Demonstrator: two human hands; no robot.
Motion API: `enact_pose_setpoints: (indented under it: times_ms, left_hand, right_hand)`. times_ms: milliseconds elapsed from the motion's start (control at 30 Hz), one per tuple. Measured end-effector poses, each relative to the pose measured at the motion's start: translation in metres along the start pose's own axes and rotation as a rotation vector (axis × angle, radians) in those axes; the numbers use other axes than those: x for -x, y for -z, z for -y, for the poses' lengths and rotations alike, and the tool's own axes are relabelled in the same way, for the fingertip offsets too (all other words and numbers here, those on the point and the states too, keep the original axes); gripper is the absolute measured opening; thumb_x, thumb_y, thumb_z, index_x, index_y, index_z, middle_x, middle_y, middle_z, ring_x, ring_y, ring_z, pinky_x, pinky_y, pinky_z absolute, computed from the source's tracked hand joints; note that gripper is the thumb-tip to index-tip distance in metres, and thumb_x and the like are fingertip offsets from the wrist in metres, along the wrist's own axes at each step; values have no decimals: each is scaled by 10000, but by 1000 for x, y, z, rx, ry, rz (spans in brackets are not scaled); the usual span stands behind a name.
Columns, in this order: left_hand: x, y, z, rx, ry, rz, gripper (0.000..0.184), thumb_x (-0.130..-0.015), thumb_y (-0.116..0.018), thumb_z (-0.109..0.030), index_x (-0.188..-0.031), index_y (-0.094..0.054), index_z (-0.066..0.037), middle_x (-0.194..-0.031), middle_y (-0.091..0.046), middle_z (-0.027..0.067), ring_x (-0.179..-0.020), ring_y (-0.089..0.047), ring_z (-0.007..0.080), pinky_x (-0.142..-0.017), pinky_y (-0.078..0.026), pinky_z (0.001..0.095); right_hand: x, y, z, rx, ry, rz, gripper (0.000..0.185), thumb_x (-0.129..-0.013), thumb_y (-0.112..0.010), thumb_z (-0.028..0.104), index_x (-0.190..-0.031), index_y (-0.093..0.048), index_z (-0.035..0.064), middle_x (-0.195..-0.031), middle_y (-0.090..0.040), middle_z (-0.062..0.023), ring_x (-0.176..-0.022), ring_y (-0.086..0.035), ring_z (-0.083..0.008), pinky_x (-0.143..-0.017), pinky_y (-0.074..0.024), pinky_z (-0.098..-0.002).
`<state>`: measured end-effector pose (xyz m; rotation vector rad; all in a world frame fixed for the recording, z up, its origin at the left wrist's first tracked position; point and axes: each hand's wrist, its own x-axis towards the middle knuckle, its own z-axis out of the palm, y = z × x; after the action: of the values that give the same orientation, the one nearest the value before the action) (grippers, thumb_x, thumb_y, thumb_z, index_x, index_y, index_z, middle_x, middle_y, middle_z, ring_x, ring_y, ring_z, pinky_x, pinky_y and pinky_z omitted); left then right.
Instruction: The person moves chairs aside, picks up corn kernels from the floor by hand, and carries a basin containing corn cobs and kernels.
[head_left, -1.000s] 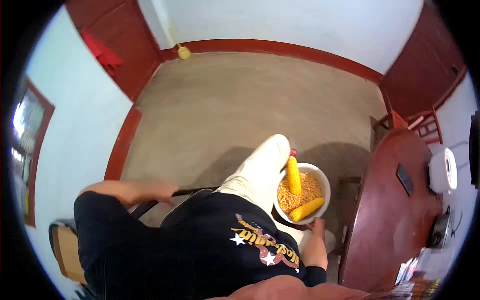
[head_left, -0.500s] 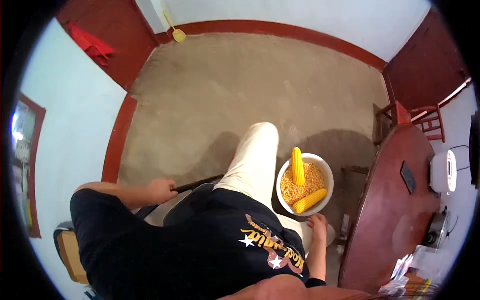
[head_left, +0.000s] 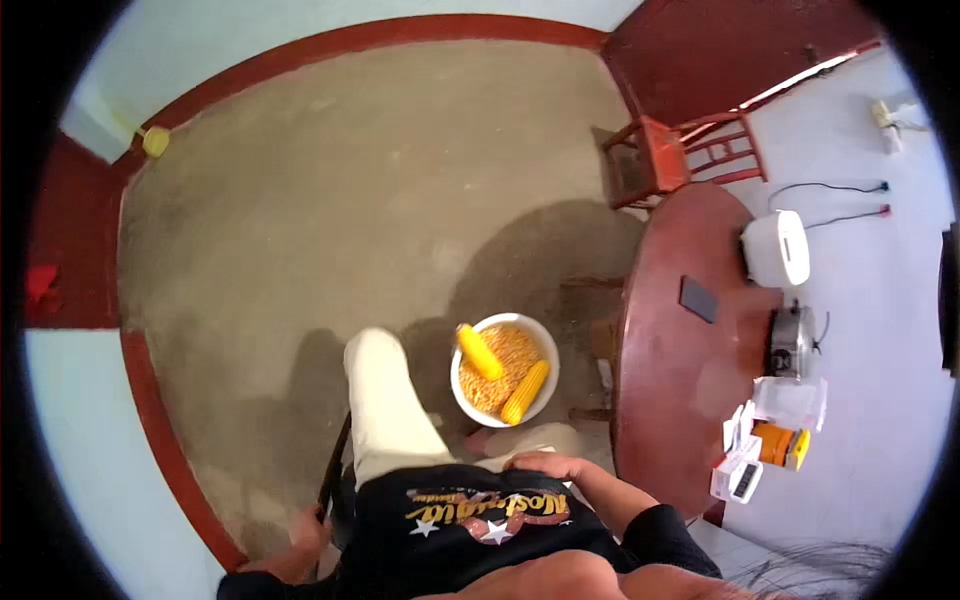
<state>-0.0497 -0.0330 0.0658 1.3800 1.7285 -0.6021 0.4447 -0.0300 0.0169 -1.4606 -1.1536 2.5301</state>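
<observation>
Corn cobs (head_left: 481, 355): where are they lying?

Both are lying on loose kernels (head_left: 512, 346) in the white bowl (head_left: 553, 373), one leaning over the rim.

How are they looking to handle?

Probably firm, fairly light, knobbly rather than slippery; I'm favouring a hold round the middle.

And the hands?

The right hand (head_left: 545, 463) is resting by the right leg (head_left: 542, 438); the left hand (head_left: 308, 541) is showing blurred beside a dark bar (head_left: 337, 468). I can't tell whether either's fingers are apart or together.

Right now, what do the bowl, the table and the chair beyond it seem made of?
Bowl: smooth white, perhaps plastic or enamel; the look leaves it open. Table: probably varnished wood, from its reddish-brown, faintly glossy top. Red chair: likely painted wood, given its barred back.
</observation>
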Motion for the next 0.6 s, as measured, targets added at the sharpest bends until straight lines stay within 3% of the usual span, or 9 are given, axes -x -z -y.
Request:
enact_pose_setpoints:
  times_ms: [33,100,167,200,267,333,433,500,600]
  left_hand:
    - [-2,3,-5,-106,80,54,325,-759,-542,-181,-1048,-533,-34,-914,-578,186,-853,-561,319,-758,-435,393]
    - [-1,20,-5,21,24,129,335,-765,-540,-223,-1048,-533,-45,-915,-572,199,-853,-552,342,-772,-418,411]
    - [-4,6,5,-22,-61,68,355,-797,-509,-250,-1049,-511,1,-908,-564,215,-869,-540,362,-784,-405,428]
    - [-8,-8,12,-17,-73,72,355,-797,-509,-250,-1049,-511,1,-908,-564,215,-869,-540,362,-784,-405,428]
    - [-21,-24,23,212,268,65,414,-841,-459,-271,-1103,-461,50,-957,-565,224,-919,-536,347,-792,-401,435]
    - [-32,-21,30,350,411,61,408,-844,-456,-272,-1099,-468,46,-959,-566,218,-918,-537,342,-792,-401,429]
    - [-49,-1,33,426,360,122,399,-847,-451,-274,-1092,-480,39,-964,-569,209,-916,-538,334,-791,-403,420]
    - [-59,15,39,454,318,157,394,-849,-448,-275,-1088,-487,35,-967,-571,204,-915,-539,328,-790,-404,414]
    - [-71,36,49,524,292,195,386,-852,-444,-277,-1081,-498,29,-971,-573,195,-913,-540,320,-789,-405,405]
  right_hand:
    - [6,-3,14,25,-1,19,396,-874,-398,308,-1138,-492,28,-1159,-480,-130,-1086,-438,-229,-948,-305,-307]
    - [16,-11,29,157,-20,0,326,-844,-430,231,-1092,-525,42,-1134,-501,-122,-1062,-453,-218,-933,-316,-315]
    - [20,-10,39,495,61,165,401,-869,-380,321,-1183,-463,87,-1176,-480,-107,-1101,-430,-220,-959,-295,-327]
    - [22,-13,37,507,-53,177,406,-870,-365,316,-1199,-444,91,-1208,-453,-104,-1122,-410,-223,-972,-278,-334]
    - [31,-17,74,351,-124,161,404,-875,-353,317,-1196,-447,91,-1213,-448,-103,-1132,-399,-219,-979,-267,-333]
    - [31,-17,96,155,-160,159,399,-887,-325,323,-1190,-456,100,-1220,-442,-85,-1154,-373,-201,-994,-238,-322]
    - [23,-24,123,12,-176,68,381,-890,-329,324,-1157,-486,104,-1181,-469,-67,-1119,-398,-176,-981,-256,-309]
    - [12,-25,160,167,-109,109,347,-897,-335,317,-1076,-527,90,-1080,-519,-61,-1020,-454,-143,-909,-332,-297]
    - [-5,-30,185,346,74,103,357,-899,-331,323,-1058,-525,70,-1059,-526,-70,-998,-458,-146,-882,-346,-300]
